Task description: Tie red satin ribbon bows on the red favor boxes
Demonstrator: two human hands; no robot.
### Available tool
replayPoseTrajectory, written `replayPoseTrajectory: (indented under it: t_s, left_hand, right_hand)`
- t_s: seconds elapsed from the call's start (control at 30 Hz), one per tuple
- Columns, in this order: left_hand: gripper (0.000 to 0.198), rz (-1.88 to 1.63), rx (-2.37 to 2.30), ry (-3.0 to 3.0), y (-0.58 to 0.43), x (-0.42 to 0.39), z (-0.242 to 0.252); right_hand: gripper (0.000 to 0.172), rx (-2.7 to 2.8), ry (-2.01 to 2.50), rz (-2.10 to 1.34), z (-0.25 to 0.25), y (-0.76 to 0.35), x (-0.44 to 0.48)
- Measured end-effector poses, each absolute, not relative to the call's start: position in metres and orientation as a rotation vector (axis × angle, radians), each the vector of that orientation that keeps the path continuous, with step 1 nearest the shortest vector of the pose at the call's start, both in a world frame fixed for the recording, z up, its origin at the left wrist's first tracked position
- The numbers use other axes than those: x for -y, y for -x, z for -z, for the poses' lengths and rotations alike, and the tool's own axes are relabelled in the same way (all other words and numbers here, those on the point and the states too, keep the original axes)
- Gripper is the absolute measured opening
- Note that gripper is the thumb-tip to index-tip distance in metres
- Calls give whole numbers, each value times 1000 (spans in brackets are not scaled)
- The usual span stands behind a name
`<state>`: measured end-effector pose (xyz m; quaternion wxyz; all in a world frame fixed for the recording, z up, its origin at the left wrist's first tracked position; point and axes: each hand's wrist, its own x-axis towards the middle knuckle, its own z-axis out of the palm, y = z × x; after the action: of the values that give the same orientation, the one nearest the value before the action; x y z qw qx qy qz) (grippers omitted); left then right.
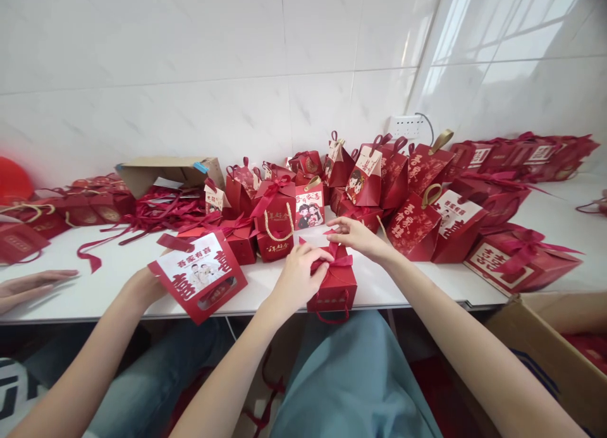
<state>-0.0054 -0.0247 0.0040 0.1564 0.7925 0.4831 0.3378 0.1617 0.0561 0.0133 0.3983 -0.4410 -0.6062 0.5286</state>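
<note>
1. Red card gift box (334, 289): it stands upright at the front edge of the white table (118, 267), directly ahead of me. Its broad face is turned toward me, and its longer side runs along the table edge.
2. Front-face markings: I see a faint print above a red cord loop. It is too small to read.
3. Red ribbon (342, 260): it crosses the lid from left to right, with one tail pointing away and to the right.
4. My left hand (300, 273) is curled down and clamped over the box top, covering the knot area.
5. My right hand (356, 236) has its thumb and forefinger pinched on the ribbon tail, just behind the box.
6. Flat box (199, 277): a co-worker's arm holds it tilted on my left. Its white label shows red Chinese characters above a cartoon couple.
7. Bag pile (417, 223): the red bags behind carry gold Chinese characters.
</note>
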Motion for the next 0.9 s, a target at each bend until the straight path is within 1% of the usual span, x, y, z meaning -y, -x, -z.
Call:
replayPoseTrajectory:
  t_s: [0.1,0.27,0.4,0.5,0.6,0.73,0.83,0.9]
  left_hand:
    - [24,-948,-1376,-2264,5,24,-5]
    - [25,-953,-1345,-2280,6,24,-4]
    - [26,-958,-1315,-2297,7,23,-1]
    - [26,-947,-1293,-2305,7,24,-1]
    - [27,-936,-1268,-2297,7,28,-4]
    - [25,-902,-1242,-2291,5,38,-7]
    - [24,-868,-1229,-2319,2,43,-7]
    - [25,-871,-1206,-2328,0,46,-6]
  right_hand:
    - [30,1491,1125,-1429,-9,-158,-59]
    - [29,1401,1121,-1494,-3,-156,-64]
    - [26,1393,1162,-1421,2,-155,-73]
    - [20,1493,1207,-1338,4,-160,-78]
    - [14,1619,1270,-1181,-4,-170,-77]
    - [21,1864,1310,-998,-27,-180,-60]
    - [33,2234,1288,-852,-41,-173,-45]
    - [39,2390,1251,-846,-45,-165,-39]
